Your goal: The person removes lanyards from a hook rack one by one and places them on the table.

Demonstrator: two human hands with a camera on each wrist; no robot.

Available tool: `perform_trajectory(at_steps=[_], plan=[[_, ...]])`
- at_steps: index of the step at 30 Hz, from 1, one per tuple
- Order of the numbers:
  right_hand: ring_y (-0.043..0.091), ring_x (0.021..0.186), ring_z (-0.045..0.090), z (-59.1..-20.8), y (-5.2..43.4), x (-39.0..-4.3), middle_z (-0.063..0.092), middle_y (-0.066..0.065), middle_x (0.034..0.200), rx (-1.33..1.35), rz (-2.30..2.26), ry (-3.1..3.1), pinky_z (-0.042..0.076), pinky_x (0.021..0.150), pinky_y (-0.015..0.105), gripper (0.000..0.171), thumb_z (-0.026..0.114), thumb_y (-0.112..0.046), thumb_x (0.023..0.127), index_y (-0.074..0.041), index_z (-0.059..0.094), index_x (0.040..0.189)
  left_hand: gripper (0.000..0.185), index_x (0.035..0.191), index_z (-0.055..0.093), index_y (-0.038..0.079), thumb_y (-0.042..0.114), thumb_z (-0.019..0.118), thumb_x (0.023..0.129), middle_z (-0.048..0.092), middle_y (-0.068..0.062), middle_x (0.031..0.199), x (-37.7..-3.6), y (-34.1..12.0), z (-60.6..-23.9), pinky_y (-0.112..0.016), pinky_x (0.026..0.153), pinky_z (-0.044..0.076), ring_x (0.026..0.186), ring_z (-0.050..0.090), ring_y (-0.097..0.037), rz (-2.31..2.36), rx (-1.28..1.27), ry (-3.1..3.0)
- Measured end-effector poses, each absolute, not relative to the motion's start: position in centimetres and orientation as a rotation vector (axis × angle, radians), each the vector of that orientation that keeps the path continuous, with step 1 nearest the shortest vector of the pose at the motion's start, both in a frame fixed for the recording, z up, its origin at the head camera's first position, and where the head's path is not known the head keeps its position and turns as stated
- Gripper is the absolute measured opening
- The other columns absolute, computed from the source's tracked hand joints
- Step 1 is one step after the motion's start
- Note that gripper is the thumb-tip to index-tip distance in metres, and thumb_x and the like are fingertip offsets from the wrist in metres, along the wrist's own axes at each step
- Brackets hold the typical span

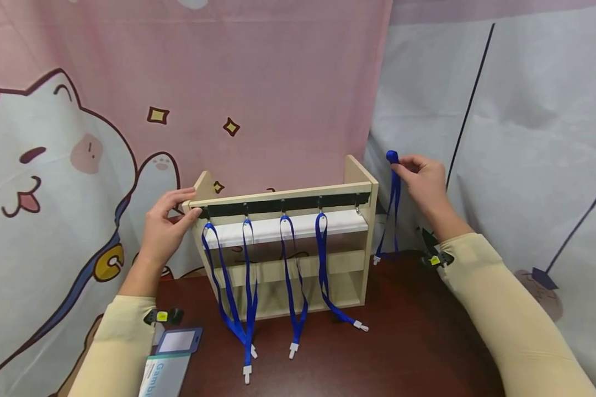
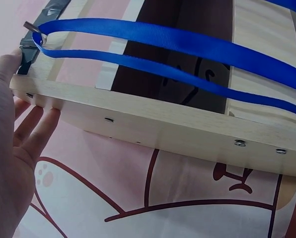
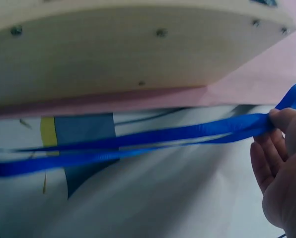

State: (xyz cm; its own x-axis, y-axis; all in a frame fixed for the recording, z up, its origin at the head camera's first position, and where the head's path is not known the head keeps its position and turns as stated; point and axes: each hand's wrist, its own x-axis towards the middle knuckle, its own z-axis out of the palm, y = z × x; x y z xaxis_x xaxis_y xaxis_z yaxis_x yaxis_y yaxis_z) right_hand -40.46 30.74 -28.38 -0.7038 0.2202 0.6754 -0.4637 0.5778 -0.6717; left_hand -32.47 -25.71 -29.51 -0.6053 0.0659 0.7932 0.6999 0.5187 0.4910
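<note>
Pink cartoon-cat curtain backs a dark brown desk [image 1: 417, 353] carrying a pale wooden hook rack [image 1: 283, 251]. Left hand [image 1: 166, 226], fingers straight, steadies its left end; right hand [image 1: 424, 182] pinches a hanging blue ribbon lanyard [image 1: 393, 209], long axis vertical, at three o'clock from the rack's empty rightmost hook [image 1: 358, 209].

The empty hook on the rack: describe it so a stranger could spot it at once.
Find the light wooden rack on the dark red table. A black strip under its top rail carries five small metal hooks. The empty hook is the rightmost one, by the right side panel; the other four each hold a blue lanyard.
</note>
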Motion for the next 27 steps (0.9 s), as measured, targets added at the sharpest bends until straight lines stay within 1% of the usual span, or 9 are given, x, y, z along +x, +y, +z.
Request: perform_trajectory(at_steps=[3, 6, 12, 16, 19, 23, 27], plan=[[0.009, 0.087, 0.067, -28.0, 30.9, -41.6, 0.081, 0.011, 0.107, 0.212, 1.15, -2.086, 0.049, 0.068, 0.018, 0.027, 0.079, -0.027, 0.106, -0.003, 0.083, 0.117, 0.035, 0.135, 0.073, -0.005, -0.003, 0.078, 0.1, 0.067, -0.021, 0.148, -32.4, -25.8, -29.5, -0.006, 0.082, 0.052, 0.113, 0.057, 0.001, -1.096, -0.619, -2.018], [0.01, 0.087, 0.066, -27.8, 31.1, -42.5, 0.08, 0.012, 0.109, 0.213, 1.129, -2.121, 0.048, 0.068, 0.019, 0.026, 0.078, -0.026, 0.106, -0.003, 0.082, 0.117, 0.034, 0.134, 0.073, -0.005, -0.003, 0.078, 0.1, 0.067, -0.021, 0.148, -32.4, -25.9, -29.5, -0.006, 0.082, 0.052, 0.114, 0.058, 0.002, -1.092, -0.614, -2.021], [0.008, 0.084, 0.065, -27.8, 31.6, -43.9, 0.08, 0.009, 0.103, 0.231, 1.12, -2.137, 0.046, 0.066, 0.02, 0.024, 0.08, -0.024, 0.105, -0.001, 0.083, 0.113, 0.034, 0.133, 0.073, -0.007, -0.004, 0.078, 0.1, 0.067, -0.02, 0.147, -32.5, -26.0, -29.6, -0.006, 0.083, 0.053, 0.117, 0.058, 0.002, -1.095, -0.617, -2.01], [0.005, 0.082, 0.066, -28.4, 32.0, -44.6, 0.082, 0.01, 0.101, 0.25, 1.139, -2.128, 0.046, 0.065, 0.019, 0.022, 0.08, -0.02, 0.104, 0.0, 0.083, 0.112, 0.035, 0.135, 0.074, -0.004, -0.003, 0.079, 0.1, 0.067, -0.017, 0.148, -32.8, -26.1, -29.8, -0.006, 0.083, 0.053, 0.117, 0.058, 0.002, -1.09, -0.609, -2.018], [0.005, 0.083, 0.067, -29.2, 32.2, -44.9, 0.083, 0.013, 0.105, 0.254, 1.158, -2.133, 0.047, 0.065, 0.018, 0.019, 0.079, -0.016, 0.105, 0.001, 0.083, 0.112, 0.035, 0.136, 0.074, -0.003, -0.001, 0.079, 0.101, 0.067, -0.016, 0.149, -33.1, -26.2, -30.0, -0.007, 0.083, 0.053, 0.117, 0.058, 0.002, -1.089, -0.608, -2.025], [0.006, 0.087, 0.069, -30.0, 32.1, -45.2, 0.082, 0.015, 0.111, 0.247, 1.191, -2.141, 0.048, 0.067, 0.018, 0.018, 0.076, -0.014, 0.107, 0.001, 0.082, 0.114, 0.036, 0.136, 0.073, -0.004, -0.001, 0.078, 0.101, 0.067, -0.017, 0.149, -33.4, -26.2, -30.2, -0.007, 0.083, 0.052, 0.117, 0.058, 0.002, -1.092, -0.61, -2.025], [0.008, 0.09, 0.069, -30.6, 31.8, -45.4, 0.081, 0.017, 0.111, 0.253, 1.193, -2.147, 0.05, 0.071, 0.016, 0.018, 0.077, -0.014, 0.106, 0.001, 0.082, 0.114, 0.036, 0.136, 0.073, -0.004, -0.002, 0.078, 0.101, 0.067, -0.017, 0.149, -33.8, -26.3, -30.5, -0.007, 0.083, 0.052, 0.117, 0.058, 0.002, -1.089, -0.602, -2.024]])
